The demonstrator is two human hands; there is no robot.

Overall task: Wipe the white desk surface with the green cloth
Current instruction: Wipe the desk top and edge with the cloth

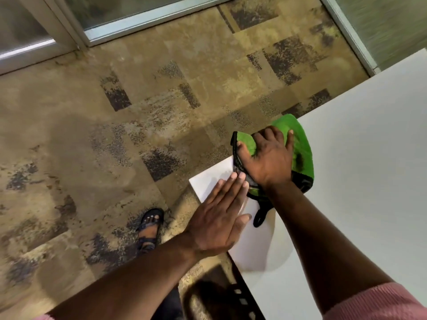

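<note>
The white desk (pixel 360 162) fills the right side of the view, its corner pointing left at the middle. A green cloth (pixel 302 146) with black trim lies bunched on the desk's far left edge, partly hanging over it. My right hand (pixel 268 158) presses down on the cloth with fingers spread, gripping it. My left hand (pixel 219 218) lies flat and open on the desk corner, fingertips touching the cloth's black edge. A black loop of the cloth (pixel 260 218) trails between my two hands.
Brown patterned carpet (pixel 115 135) covers the floor left of the desk. My sandalled foot (pixel 150 227) stands just beside the desk corner. Glass partitions with metal frames (pixel 138 21) run along the top and the upper right.
</note>
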